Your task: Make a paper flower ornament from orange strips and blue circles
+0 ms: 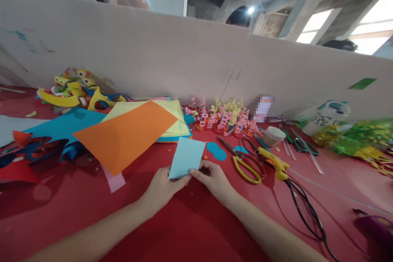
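Between my two hands I hold a piece of light blue paper point(187, 156) above the red table. My left hand point(162, 190) grips its lower left edge, thumb on the front. At the lower right corner, my right hand point(215, 180) pinches it, with the fingers partly hidden behind. Beyond and left of the paper, an orange sheet point(125, 137) lies across a stack of yellow sheets point(172, 109). Blue paper circles point(217, 152) lie just right of the held piece. Close to my right hand are scissors with yellow handles point(242, 168).
A yellow glue gun point(274, 163) trails a black cord at right. Curled pink and yellow paper pieces point(224, 118) stand along the white partition point(153, 53). Blue scraps point(70, 123) and yellow figures point(73, 84) lie left. A paper cup point(273, 136) stands right.
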{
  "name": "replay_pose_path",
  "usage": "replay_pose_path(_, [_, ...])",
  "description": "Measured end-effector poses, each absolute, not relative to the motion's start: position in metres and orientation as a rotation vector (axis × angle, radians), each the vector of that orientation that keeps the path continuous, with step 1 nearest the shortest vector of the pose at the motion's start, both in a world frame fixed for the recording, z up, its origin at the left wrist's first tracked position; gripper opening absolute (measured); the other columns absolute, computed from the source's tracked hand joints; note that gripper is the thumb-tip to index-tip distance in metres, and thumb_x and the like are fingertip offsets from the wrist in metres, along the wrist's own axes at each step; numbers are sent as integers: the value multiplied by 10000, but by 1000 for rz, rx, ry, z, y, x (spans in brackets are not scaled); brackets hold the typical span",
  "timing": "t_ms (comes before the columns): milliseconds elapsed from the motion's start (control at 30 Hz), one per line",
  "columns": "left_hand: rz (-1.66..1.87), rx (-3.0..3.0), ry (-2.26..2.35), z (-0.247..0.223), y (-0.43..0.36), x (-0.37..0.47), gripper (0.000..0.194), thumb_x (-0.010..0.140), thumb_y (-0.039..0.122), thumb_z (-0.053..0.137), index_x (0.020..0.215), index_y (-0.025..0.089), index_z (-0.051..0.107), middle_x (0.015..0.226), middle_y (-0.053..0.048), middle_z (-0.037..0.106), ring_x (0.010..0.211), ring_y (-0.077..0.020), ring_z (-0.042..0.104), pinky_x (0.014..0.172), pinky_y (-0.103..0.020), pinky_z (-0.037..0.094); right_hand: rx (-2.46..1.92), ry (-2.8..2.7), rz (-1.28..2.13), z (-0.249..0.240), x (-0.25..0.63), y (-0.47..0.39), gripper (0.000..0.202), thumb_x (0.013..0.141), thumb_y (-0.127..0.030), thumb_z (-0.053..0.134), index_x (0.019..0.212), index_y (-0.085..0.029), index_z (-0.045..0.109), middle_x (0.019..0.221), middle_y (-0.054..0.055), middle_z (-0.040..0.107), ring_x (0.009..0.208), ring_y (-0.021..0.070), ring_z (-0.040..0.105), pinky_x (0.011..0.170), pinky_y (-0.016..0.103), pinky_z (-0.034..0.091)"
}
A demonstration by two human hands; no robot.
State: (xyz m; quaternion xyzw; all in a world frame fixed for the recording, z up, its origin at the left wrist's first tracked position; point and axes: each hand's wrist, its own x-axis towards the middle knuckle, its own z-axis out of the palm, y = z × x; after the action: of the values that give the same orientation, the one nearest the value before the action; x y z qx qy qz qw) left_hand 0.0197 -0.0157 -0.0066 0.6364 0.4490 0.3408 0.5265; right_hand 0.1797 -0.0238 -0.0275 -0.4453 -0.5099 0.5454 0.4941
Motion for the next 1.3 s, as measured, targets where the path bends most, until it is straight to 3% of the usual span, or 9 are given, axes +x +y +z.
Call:
replay_pose_path(333, [800,1558,1056,-9,-15,18,289,737,368,566,547,152,540,540,5,552,530,-123,490,537,-238,373,-1069,-1213,1369,-27,179,-24,339,617,-489,707,604,-184,559,593,-3,626,555,133,548,562,259,402])
replay_pose_path(633, [807,1578,1049,-9,-16,19,210,709,362,615,703,153,622,635,7,611,597,-147,533,593,-252,409,-1184,-1239,1255,-27,181,-23,387,610,-525,694,535,-175,548,448,-55,459,424,66,334,430,223,242])
replay_pose_path(767, [807,1581,1082,-9,-16,19,264,723,362,587,566,154,547,543,23,529,532,-123,473,528,-229,359,-1126,-1246,1308,-28,180,-23,376,626,-522,686,566,-177,547,521,-24,548,481,93,437,486,231,327])
replay_pose_path(967, [777,1557,1042,-7,-17,19,287,738,379,563,567,149,559,551,0,549,542,-129,482,539,-235,371,-1079,-1278,1337,-26,180,-24,377,638,-539,670,574,-186,553,566,-1,608,546,138,535,570,269,414])
replay_pose_path(1200, [758,1616,1056,-8,-16,19,255,709,386,601,607,159,547,554,32,491,535,-115,422,522,-225,331,-1179,-1273,1238,-30,183,-22,411,626,-540,677,527,-177,513,473,-50,461,447,76,353,455,227,280])
replay_pose_path(1300, [758,1623,1113,-8,-16,19,251,705,383,597,603,160,543,548,35,469,529,-116,406,510,-225,314,-1163,-1266,1245,-31,182,-21,390,632,-515,683,529,-178,517,487,-47,472,463,83,373,477,232,299])
